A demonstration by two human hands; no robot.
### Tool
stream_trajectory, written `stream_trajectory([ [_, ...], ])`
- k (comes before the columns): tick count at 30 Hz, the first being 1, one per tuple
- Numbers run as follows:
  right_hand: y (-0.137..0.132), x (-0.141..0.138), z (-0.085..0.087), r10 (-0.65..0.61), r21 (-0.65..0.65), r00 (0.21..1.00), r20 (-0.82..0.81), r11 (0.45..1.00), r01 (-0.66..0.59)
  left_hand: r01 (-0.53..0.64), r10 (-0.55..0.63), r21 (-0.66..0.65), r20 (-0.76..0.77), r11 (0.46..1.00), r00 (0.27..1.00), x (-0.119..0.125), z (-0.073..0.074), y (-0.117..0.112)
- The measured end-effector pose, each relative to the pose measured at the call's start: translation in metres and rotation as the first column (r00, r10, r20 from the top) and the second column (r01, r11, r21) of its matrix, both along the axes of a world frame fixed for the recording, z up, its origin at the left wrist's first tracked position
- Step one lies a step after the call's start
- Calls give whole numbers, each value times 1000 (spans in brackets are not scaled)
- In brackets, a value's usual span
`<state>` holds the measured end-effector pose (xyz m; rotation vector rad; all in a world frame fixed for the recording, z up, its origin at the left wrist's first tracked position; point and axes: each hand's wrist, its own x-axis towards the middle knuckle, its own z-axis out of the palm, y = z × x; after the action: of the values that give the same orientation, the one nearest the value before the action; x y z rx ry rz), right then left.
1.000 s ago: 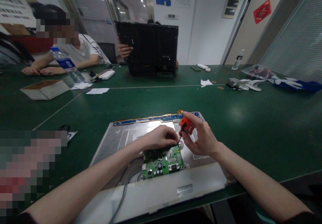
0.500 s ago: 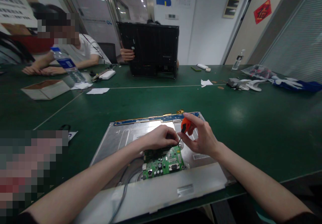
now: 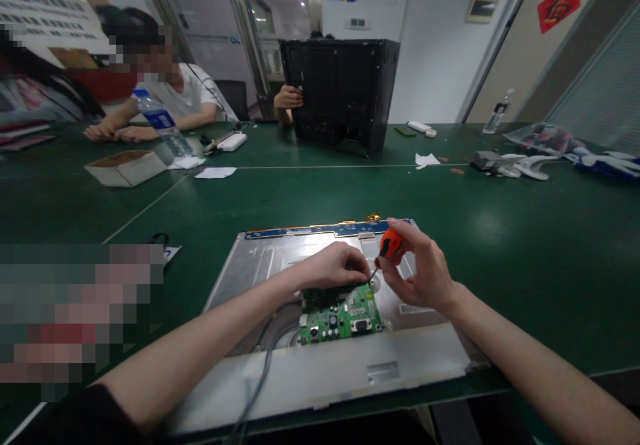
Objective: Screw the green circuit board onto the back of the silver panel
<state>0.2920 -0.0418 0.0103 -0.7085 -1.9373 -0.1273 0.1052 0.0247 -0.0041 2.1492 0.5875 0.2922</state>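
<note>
My right hand [image 3: 425,268] grips the orange and black handle of a screwdriver [image 3: 391,245]. The tool leans, its thin shaft reaching down to the upper right corner of a green circuit board [image 3: 345,318]. Close to that tip, my left hand [image 3: 343,265] has its fingers pinched together at the board's top edge; what they hold, if anything, is hidden. Under the board lies a flat silvery metal panel [image 3: 230,285] with a blue circuit strip [image 3: 310,230] along its far edge. A grey cable [image 3: 267,371] runs from the board's left side toward me.
Across the green table [image 3: 280,198], a person's hand holds up a large black casing [image 3: 340,91]. Another person sits at the far left, behind a water bottle [image 3: 165,125] and an open box [image 3: 127,168]. Gloves [image 3: 530,165] and a plastic bag [image 3: 540,137] lie at the right.
The view has swung left, so the scene sits farther right. The screwdriver handle now leans more to the right. Across the table, the black casing has turned, showing its side.
</note>
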Motion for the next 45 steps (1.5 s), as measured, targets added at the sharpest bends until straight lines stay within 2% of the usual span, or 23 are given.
stream_trajectory([
  [6, 1, 0, 1, -31, 84, 999, 16, 996, 30, -5, 5, -9, 14, 1000, 1000, 0, 2, -1],
  [16, -1, -1, 4, 36, -13, 999, 16, 999, -36, 0, 0, -8, 20, 1000, 1000, 0, 0, 1],
  [25, 1, -1, 2, -28, 50, 999, 18, 998, 27, 5, -5, -5, 15, 1000, 1000, 0, 1, 0],
  [33, 1, 0, 2, 45, -28, 999, 23, 999, -44, 1, -1, 10, -2, 1000, 1000, 1, 1, 0],
  [39, 0, 0, 1, 10, -47, 1000, 17, 999, -10, -1, 2, 25, -9, 1000, 1000, 0, 1, -1],
  [45, 1, 0, 2, -10, -10, 999, 31, 1000, 11, -5, 5, 39, -7, 999, 1000, 0, 3, -1],
])
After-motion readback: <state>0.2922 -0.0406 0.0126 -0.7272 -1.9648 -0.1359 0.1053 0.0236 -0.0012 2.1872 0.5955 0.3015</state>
